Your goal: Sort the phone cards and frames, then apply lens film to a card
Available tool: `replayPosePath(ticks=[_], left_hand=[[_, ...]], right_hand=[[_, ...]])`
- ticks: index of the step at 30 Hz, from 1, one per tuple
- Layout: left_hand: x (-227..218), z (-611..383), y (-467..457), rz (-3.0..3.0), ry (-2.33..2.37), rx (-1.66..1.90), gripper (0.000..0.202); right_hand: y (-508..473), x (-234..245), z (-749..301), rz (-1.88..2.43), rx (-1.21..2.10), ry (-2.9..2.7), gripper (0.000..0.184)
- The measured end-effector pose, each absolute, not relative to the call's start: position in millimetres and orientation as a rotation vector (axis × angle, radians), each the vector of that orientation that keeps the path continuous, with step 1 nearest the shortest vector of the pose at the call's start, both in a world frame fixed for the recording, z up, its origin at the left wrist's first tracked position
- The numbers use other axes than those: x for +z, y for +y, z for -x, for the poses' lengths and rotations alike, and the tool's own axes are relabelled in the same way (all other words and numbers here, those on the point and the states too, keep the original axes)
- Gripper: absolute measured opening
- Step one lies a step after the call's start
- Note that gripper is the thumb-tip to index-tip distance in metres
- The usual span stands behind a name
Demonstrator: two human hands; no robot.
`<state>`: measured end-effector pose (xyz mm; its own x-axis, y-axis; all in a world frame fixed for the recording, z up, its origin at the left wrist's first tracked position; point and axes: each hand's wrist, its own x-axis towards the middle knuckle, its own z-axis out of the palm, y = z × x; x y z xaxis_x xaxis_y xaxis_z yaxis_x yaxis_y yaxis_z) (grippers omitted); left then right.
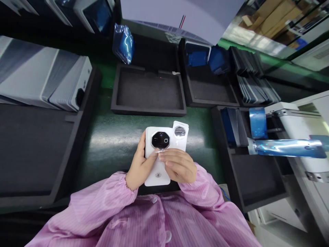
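A white panel point(152, 173) with rounded corners and a black octagonal camera-like window stands nearly upright before my chest. My left hand point(140, 166) is closed round its left edge, the thumb lying across the front. Just below the window, the fingers of my right hand point(180, 164) are pressed together against my left thumb tip. A thin clear or shiny bit shows between the fingertips; I cannot make out what it is. Behind the panel's upper right corner juts a smaller white piece point(183, 127) with its own octagonal dark window.
A black foam tray point(149, 111) sits ahead on the green bench point(110, 127). Another tray point(59, 164) with stacked white panels point(69, 79) is at left. At right, a tray point(257, 178) holds blue-filmed pieces; a blue film strip point(288, 147) sticks out. A blue-wrapped packet point(123, 44) is at the back.
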<state>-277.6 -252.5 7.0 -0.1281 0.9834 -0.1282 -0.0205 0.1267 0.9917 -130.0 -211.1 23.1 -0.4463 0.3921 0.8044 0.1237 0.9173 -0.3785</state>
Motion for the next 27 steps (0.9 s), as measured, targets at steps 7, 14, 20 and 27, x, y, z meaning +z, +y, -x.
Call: replayPosePath(ticks=[7,14,20,27], left_hand=[[8,278,-252,-1.031,1.347,1.204,0.069],[9,275,-252,-0.917,1.342,1.155,0.070],[11,274,-252,-0.885,1.299,1.162,0.067],[9,273,-252,-0.785,1.233,1.161,0.072]], right_hand=[[-211,20,131,0.348,0.305,-2.012,0.032],[-210,18,131,0.619,0.216,-2.026,0.036],[-210,12,129,0.722,0.212,-2.035,0.045],[-207,13,125,0.961,0.170,-2.089,0.065]])
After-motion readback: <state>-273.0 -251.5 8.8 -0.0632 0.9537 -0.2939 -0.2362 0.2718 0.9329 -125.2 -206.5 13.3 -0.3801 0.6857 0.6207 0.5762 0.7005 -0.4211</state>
